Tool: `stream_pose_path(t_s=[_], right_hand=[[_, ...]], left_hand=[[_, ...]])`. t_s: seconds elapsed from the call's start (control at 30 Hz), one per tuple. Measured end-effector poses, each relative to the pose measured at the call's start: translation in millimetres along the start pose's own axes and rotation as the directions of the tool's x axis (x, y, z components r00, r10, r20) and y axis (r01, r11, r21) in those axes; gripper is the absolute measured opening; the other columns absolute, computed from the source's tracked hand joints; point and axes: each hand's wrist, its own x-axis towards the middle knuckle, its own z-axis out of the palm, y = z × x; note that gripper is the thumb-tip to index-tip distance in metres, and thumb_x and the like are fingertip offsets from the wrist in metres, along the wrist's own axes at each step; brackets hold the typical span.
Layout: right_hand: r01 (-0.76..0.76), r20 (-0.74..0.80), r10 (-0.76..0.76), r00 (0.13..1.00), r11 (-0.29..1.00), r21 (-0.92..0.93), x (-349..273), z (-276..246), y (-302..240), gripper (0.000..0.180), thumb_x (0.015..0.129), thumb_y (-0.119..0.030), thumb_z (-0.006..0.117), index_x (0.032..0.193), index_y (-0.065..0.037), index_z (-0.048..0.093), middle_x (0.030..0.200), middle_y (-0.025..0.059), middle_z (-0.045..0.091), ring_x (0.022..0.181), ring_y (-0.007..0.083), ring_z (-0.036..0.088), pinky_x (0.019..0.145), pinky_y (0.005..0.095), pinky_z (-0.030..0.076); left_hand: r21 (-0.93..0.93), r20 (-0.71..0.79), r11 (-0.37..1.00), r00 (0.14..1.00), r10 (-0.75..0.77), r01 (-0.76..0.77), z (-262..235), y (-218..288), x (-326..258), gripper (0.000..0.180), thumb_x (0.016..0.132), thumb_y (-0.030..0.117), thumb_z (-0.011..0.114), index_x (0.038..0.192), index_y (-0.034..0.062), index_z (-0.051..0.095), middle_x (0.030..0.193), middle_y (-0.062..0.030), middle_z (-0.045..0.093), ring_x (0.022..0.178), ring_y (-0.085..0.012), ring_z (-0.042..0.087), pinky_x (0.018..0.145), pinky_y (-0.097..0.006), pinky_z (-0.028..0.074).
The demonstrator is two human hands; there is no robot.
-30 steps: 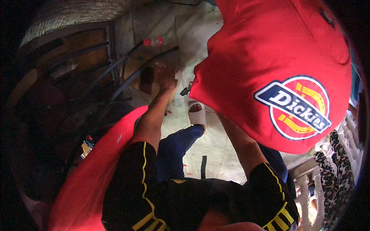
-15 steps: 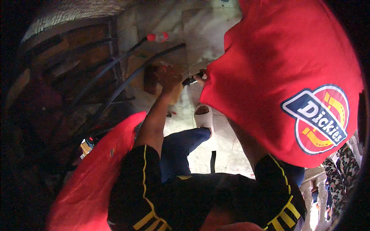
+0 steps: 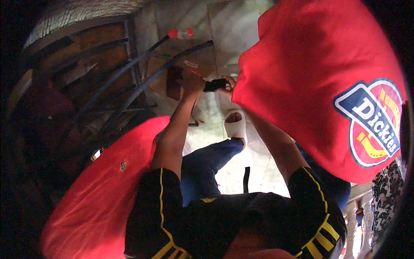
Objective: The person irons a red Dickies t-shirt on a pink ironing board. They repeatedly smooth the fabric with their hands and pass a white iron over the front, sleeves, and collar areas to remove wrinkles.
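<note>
A small black object (image 3: 214, 85), too dark to name, lies level between my two hands. My left hand (image 3: 192, 83) is closed at its left end. From the other side, the fingers of my right hand (image 3: 230, 84) pinch its right end. A co-worker's red shirt (image 3: 302, 77) hides part of my right wrist and forearm. Just beyond my left hand are a dark reddish-brown block (image 3: 174, 83) and a brown carton (image 3: 202, 67) with a pale label.
Two long dark tubes (image 3: 142, 88) slant across the left, near a red-and-clear bottle (image 3: 181, 33). A second red shirt (image 3: 108, 181) is close on my left. Below my hands are a foot in a white sandal (image 3: 236, 128) and a black strip (image 3: 246, 179) on the pale tiled floor.
The black object has turned from a slant to nearly level, and my hands have shifted slightly. The red shirt on the right has moved, and more of my right forearm shows.
</note>
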Motion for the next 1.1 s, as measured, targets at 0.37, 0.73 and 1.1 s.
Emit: stream_pose_path(t_s=[0.37, 0.73, 1.1], right_hand=[[-0.157, 0.004, 0.157, 0.988, 0.988, -0.003, -7, 26, -69, 0.065, 0.078, -0.008, 0.080, 0.134, -0.009, 0.048, 0.120, 0.0084, 0.059, 0.104, 0.0202, 0.063, 0.085, 0.0310, 0.054], [0.067, -0.042, -0.083, 0.996, 0.952, -0.299, 23, 106, -72, 0.080, 0.077, -0.004, 0.072, 0.147, -0.006, 0.032, 0.136, 0.0249, 0.049, 0.110, 0.0308, 0.062, 0.087, 0.0386, 0.055], [-0.042, -0.080, 0.008, 0.997, 0.899, -0.436, -69, 3, -32, 0.033, 0.086, -0.013, 0.065, 0.116, -0.004, 0.056, 0.106, 0.0146, 0.064, 0.080, 0.0244, 0.065, 0.069, 0.0383, 0.051]], left_hand=[[-0.621, 0.331, 0.759, 0.943, 0.025, 0.198, -58, -24, -10, 0.024, 0.079, 0.011, 0.069, 0.102, 0.0060, 0.067, 0.118, -0.0156, 0.060, 0.109, -0.0346, 0.057, 0.098, -0.041, 0.044], [-0.675, 0.112, 0.738, 0.990, 0.091, 0.009, -73, -31, -6, 0.014, 0.077, 0.004, 0.072, 0.091, 0.0019, 0.068, 0.116, -0.0156, 0.058, 0.108, -0.0320, 0.058, 0.087, -0.037, 0.051], [-0.278, 0.100, 0.960, 0.993, 0.056, -0.026, -54, 22, 17, 0.039, 0.088, 0.043, 0.063, 0.100, 0.0074, 0.070, 0.111, -0.0171, 0.065, 0.102, -0.0380, 0.060, 0.091, -0.046, 0.045]])
